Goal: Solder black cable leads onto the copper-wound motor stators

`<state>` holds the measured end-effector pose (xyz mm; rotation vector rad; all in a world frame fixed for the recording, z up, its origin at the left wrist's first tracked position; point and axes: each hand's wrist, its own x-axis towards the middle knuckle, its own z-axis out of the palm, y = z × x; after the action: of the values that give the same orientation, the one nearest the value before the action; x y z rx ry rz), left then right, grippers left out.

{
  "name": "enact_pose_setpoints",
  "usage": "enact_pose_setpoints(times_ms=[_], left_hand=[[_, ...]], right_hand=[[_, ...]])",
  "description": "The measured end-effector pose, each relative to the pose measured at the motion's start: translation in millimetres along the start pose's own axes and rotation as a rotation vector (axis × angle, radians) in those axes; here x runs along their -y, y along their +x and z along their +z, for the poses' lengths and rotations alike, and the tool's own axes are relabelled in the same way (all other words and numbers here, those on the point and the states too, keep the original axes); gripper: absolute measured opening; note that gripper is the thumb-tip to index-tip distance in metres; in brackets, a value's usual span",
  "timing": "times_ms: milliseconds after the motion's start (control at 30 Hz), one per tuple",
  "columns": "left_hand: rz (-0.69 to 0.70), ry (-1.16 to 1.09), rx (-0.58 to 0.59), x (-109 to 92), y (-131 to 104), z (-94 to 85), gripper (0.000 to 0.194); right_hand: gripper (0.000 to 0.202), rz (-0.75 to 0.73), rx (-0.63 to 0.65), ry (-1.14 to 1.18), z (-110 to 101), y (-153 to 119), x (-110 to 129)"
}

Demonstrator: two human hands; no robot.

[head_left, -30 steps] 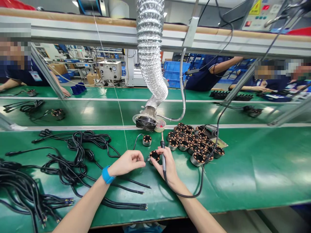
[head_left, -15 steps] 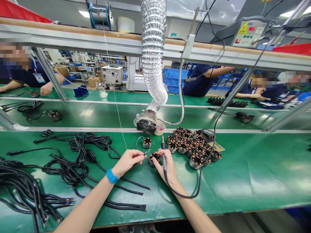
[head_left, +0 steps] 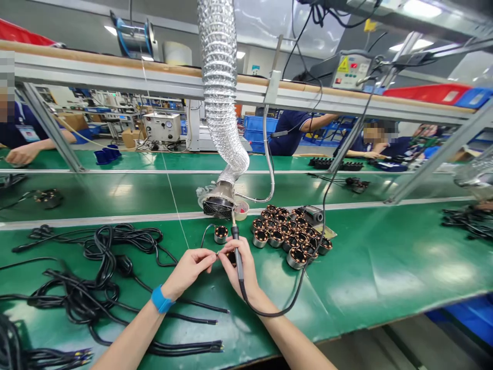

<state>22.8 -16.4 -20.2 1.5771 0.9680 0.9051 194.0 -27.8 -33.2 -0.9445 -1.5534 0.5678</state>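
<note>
My left hand (head_left: 194, 270), with a blue band at the wrist, pinches a small wire end (head_left: 217, 253) between thumb and fingertips. My right hand (head_left: 246, 272) has a soldering iron (head_left: 239, 257) lodged in it, tip pointing up and away. Its thumb and forefinger reach the same wire end, close to my left fingertips. Just behind those fingers sits a copper-wound motor stator (head_left: 231, 257), partly hidden by the right hand. A second stator (head_left: 221, 235), with a black lead at its left side, stands a little farther back.
Several stators (head_left: 277, 236) cluster at the right, by a dark device (head_left: 314, 215). Black cables (head_left: 103, 267) spread over the green bench at the left. A fume duct (head_left: 219, 103) hangs to a fan (head_left: 218, 205) behind my hands. Co-workers sit across the bench.
My right fingers have come off the stator and moved to the wire end at my left fingertips. The head view has turned right, so the scene sits farther left.
</note>
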Motion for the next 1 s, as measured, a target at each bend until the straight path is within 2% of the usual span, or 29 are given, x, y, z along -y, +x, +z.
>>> enact_pose_setpoints(times_ms=[300,433,567,800,900,1000], left_hand=[[-0.088,-0.007,-0.033,9,0,4.6,0.037],[-0.090,0.007,-0.104,10,0,6.8,0.034],[-0.088,-0.024,-0.176,8,0,9.7,0.032],[-0.088,-0.070,-0.265,9,2,11.8,0.031],[-0.084,-0.059,-0.250,9,2,13.2,0.027],[-0.066,-0.009,-0.175,9,1,16.4,0.023]], right_hand=[[0.016,0.028,-0.039,0.080,4,-5,1],[0.017,0.091,-0.071,0.097,4,-9,1],[0.018,0.096,-0.049,0.093,3,-11,2],[0.015,0.017,-0.046,-0.062,1,-9,4],[0.023,-0.041,-0.054,-0.139,1,-8,3],[0.028,-0.119,-0.035,-0.152,2,-9,2]])
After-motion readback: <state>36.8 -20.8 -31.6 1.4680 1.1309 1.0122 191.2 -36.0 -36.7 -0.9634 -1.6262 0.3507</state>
